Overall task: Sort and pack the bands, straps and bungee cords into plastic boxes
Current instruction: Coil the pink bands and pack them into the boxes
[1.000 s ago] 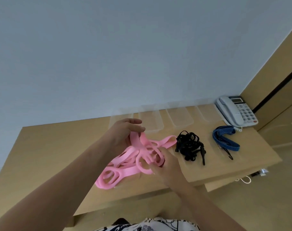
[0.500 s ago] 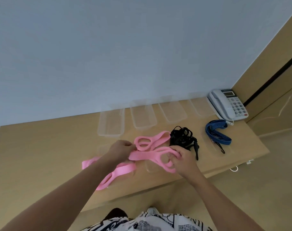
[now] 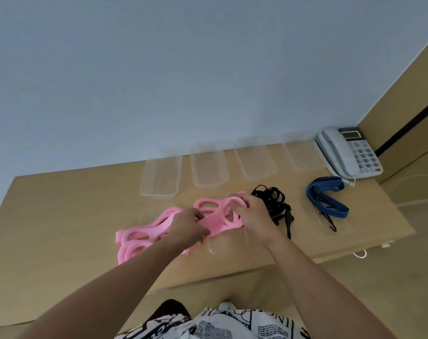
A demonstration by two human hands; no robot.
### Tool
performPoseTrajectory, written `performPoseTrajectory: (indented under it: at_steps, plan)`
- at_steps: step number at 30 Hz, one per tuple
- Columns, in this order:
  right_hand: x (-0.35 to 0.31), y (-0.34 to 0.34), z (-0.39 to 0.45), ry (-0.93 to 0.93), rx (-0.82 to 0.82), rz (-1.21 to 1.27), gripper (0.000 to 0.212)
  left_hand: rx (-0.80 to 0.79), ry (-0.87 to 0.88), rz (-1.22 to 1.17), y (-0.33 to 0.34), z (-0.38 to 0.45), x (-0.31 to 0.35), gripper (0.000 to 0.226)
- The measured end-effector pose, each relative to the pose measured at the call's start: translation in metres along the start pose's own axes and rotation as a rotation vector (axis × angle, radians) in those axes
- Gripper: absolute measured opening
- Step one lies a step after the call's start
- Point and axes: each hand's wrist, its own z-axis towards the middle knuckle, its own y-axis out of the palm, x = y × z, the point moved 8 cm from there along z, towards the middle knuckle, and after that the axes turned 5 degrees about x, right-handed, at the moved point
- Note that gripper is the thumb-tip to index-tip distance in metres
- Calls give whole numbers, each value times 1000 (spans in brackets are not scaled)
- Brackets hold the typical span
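Wooden worktop (image 3: 61,216) | both hands, left hand (image 3: 187,226) and right hand (image 3: 253,216), fingers pinching pink bands (image 3: 215,222) left of phone (image 3: 347,152) | soft, floppy; probably best gathered mid-bundle

My left hand (image 3: 187,225) covered the middle of the pink bands (image 3: 147,232), so I could not tell how many lay in the bunch. My right hand (image 3: 252,214) hid their far ends and the near side of the black straps (image 3: 274,198), a tangle too knotted to count. A clear box (image 3: 222,245) under the pink bands was barely visible, its outline lost. The phone (image 3: 347,152) buttons were too small to read. My forearms ran off the bottom edge.
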Motion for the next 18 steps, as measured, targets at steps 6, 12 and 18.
performPoseTrajectory:
  at_steps: [6, 12, 18]
  plan:
    - [-14, -2, 25, -61, 20, -290, 30, 151, 0, 86, -10, 6, 3, 45]
    - [2, 1, 15, -270, 4, -780, 44, 321, 29, 186, -16, -6, -4, 49]
    - [-4, 18, -5, -516, 4, -838, 35, 567, 140, 187, -40, -20, -1, 28]
